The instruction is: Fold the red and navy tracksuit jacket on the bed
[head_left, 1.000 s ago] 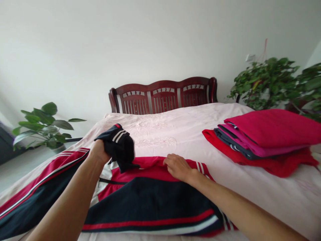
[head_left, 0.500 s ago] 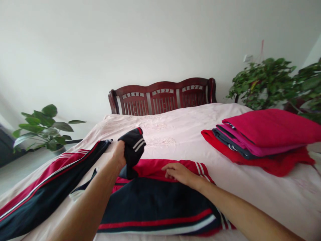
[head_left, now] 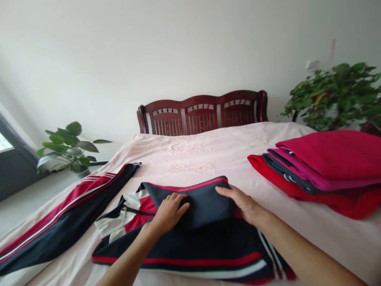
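Bed [head_left: 208,155]: hands flat on jacket [head_left: 196,234]

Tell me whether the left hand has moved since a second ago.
Yes. The left hand has come down and to the right, away from the headboard, and now lies flat on the folded sleeve of the jacket.

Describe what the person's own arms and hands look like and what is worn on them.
Both forearms are bare as far as the frame shows: no sleeve, glove, watch or bracelet. The left hand and right hand carry no visible rings. The fingers are slim, nails short and unpainted as far as can be told.
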`<state>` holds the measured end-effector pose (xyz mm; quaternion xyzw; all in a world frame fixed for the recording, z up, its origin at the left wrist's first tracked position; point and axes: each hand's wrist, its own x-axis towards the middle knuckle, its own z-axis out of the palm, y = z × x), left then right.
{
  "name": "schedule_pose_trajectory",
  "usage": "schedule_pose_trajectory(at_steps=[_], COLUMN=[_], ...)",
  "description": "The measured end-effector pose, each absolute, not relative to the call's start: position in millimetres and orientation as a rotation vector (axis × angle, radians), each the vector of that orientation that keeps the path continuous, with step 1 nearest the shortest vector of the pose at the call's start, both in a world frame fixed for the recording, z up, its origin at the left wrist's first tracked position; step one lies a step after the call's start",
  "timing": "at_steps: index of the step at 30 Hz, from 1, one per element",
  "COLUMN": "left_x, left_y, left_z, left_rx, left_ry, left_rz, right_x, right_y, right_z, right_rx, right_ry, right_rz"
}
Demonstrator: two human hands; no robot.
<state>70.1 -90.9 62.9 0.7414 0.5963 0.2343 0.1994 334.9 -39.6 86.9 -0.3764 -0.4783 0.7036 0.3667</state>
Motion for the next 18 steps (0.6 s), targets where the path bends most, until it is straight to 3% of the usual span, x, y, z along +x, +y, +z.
schedule_pose_trajectory(at_steps=[5,8,13,18], left_x=[58,40,-40,-104], left_y=[-105,-98,-59,-32], left_z=[45,46,61,63], left_rx=[2.175,2.045,1.707,1.519], left_ry=[1.664,1.629,2.199,2.39], left_rz=[0.583,0.749,0.954,0.863], right_x=[382,407,423,420], right_y=[-19,-11,-4,3], right_z=[73,53,37,42], right_rx=[-1.198,-1.342,-1.387,-1.391], right_ry=[-1.493,-1.457,-1.488,-1.641], right_rz=[1.383,1.474,1.511,1.226])
